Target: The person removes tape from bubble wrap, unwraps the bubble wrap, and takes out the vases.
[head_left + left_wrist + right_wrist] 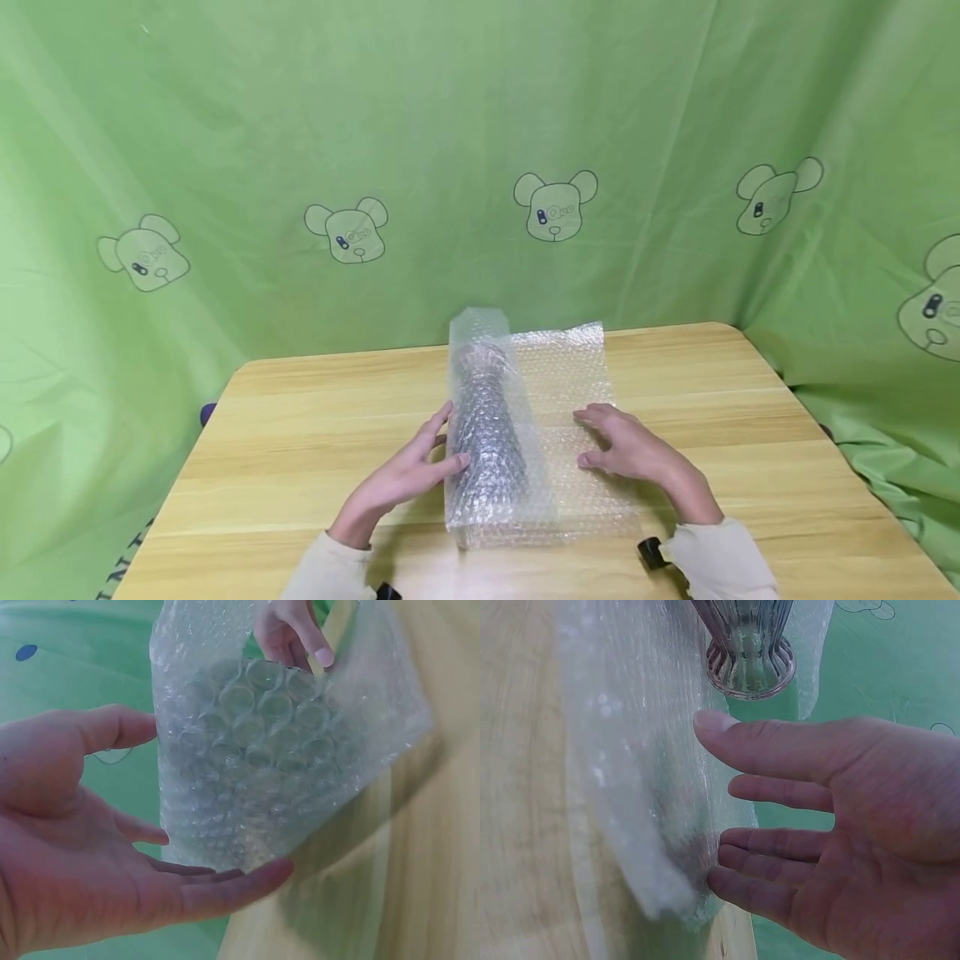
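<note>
A ribbed glass vase [750,652] lies on its side on a sheet of bubble wrap [570,375], with a flap of the wrap folded over it. Through this layer the vase's body [487,442] shows in the head view, its flared foot or mouth toward the back. My left hand [408,471] is at the left edge of the bundle, fingers spread and thumb over the wrap; in the left wrist view this hand [97,832] has its fingertips right at the wrap. Fingers extended, my right hand [630,442] hovers over the flat part of the sheet on the right.
The wooden table [315,433] has rounded back corners. A green cloth [450,125] printed with bear heads hangs behind and at both sides. Black straps with small devices [651,553] sit at the wrists, by the pale sleeves [720,558].
</note>
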`<state>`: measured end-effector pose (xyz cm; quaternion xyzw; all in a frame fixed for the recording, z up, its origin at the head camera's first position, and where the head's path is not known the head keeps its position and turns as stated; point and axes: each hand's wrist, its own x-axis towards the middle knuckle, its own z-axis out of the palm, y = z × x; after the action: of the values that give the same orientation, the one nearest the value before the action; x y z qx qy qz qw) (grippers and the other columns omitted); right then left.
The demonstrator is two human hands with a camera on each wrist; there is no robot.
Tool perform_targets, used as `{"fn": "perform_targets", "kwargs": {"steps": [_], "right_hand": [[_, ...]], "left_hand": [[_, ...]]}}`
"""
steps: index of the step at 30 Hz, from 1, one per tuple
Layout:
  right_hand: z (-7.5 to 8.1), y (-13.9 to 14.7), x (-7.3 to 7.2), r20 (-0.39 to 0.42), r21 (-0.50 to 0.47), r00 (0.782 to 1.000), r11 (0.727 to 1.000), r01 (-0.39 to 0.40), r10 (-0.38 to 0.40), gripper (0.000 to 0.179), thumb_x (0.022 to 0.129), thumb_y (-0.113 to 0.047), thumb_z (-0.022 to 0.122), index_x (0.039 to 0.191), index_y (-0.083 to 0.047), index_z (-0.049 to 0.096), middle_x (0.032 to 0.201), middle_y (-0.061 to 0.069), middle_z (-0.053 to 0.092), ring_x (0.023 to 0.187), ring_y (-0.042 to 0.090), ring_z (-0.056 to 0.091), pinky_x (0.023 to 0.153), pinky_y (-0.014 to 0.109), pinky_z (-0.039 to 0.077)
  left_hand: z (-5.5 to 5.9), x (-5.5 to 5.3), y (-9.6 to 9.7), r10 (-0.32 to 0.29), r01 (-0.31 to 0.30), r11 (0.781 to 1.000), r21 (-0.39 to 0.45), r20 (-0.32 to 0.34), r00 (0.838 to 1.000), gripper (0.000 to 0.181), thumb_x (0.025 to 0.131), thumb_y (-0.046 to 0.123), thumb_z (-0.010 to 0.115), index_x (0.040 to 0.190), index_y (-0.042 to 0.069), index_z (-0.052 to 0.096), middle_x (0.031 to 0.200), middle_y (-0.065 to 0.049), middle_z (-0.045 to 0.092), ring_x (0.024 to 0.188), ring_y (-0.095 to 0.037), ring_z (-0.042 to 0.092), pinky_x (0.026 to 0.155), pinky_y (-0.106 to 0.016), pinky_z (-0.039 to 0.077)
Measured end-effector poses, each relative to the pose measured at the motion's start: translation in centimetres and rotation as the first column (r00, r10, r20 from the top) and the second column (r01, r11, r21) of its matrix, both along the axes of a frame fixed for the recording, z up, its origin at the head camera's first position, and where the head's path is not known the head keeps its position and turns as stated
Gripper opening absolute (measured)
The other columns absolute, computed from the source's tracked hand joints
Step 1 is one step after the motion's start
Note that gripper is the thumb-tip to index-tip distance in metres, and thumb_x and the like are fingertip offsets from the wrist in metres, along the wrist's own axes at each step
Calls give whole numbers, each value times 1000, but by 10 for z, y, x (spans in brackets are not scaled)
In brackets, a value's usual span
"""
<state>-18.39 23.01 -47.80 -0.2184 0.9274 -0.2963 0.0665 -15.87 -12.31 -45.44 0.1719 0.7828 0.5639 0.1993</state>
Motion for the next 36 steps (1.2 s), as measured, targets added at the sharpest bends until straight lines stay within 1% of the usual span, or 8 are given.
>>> {"fn": "perform_targets", "kwargs": {"steps": [5, 10, 15, 19, 22, 25, 30, 36], "right_hand": [[0, 1, -1, 6, -2, 1000, 1000, 2, -2, 70, 85, -19, 83, 141, 10, 53, 146, 38, 44, 135, 57, 41, 111, 70, 34], [0, 2, -2, 4, 5, 1000, 1000, 7, -7, 67, 87, -19, 81, 141, 9, 52, 146, 38, 45, 135, 57, 41, 111, 70, 34], [1, 2, -1, -1, 8, 1000, 1000, 5, -5, 66, 89, -21, 79, 140, 10, 53, 145, 39, 45, 134, 57, 41, 111, 70, 35], [1, 2, -1, 1, 11, 1000, 1000, 19, -19, 66, 89, -22, 79, 141, 8, 53, 146, 39, 43, 134, 58, 41, 110, 71, 34], [0, 2, -1, 3, 5, 1000, 1000, 22, -22, 66, 89, -21, 79, 141, 9, 53, 147, 38, 43, 135, 58, 40, 111, 71, 33], [-1, 3, -1, 3, 5, 1000, 1000, 14, -14, 66, 89, -21, 79, 141, 9, 53, 146, 39, 44, 135, 58, 40, 111, 70, 33], [-2, 3, -1, 17, 4, 1000, 1000, 20, -20, 65, 89, -22, 79, 140, 9, 53, 147, 39, 42, 136, 58, 39, 112, 70, 32], [-2, 4, 0, 19, 2, 1000, 1000, 25, -25, 63, 89, -23, 79, 140, 8, 55, 147, 39, 42, 136, 58, 39, 112, 71, 32]], "left_hand": [[10, 3, 10, -4, -11, 995, -101, -139, 990, 88, 103, 34, 61, 165, 6, 4, 168, -25, -2, 152, -49, 9, 118, -71, 12], [20, 14, 31, 11, -91, 971, -221, -336, 942, 83, 102, 42, 61, 164, 7, 18, 168, -25, -5, 151, -52, 10, 112, -76, 21], [22, 31, 57, -23, -189, 898, -398, -470, 882, 90, 97, 57, 60, 165, 13, 21, 170, -16, -5, 154, -45, 5, 112, -75, 23], [20, 39, 73, -83, -236, 826, -512, -525, 847, 97, 91, 67, 60, 165, 16, 23, 171, -18, 2, 154, -46, 7, 112, -75, 26], [16, 44, 79, -139, -253, 772, -583, -543, 828, 101, 87, 72, 62, 164, 17, 26, 171, -18, 7, 154, -46, 7, 110, -76, 28], [12, 47, 81, -183, -258, 736, -626, -551, 814, 105, 83, 68, 70, 163, 16, 28, 170, -19, 8, 154, -46, 7, 109, -77, 30], [8, 48, 81, -197, -269, 720, -639, -561, 804, 99, 85, 49, 80, 163, 14, 29, 170, -19, 11, 153, -47, 10, 107, -76, 34], [6, 46, 79, -188, -295, 732, -615, -597, 780, 77, 97, 41, 68, 161, 15, 34, 169, -17, 18, 152, -46, 17, 104, -74, 40]]}}
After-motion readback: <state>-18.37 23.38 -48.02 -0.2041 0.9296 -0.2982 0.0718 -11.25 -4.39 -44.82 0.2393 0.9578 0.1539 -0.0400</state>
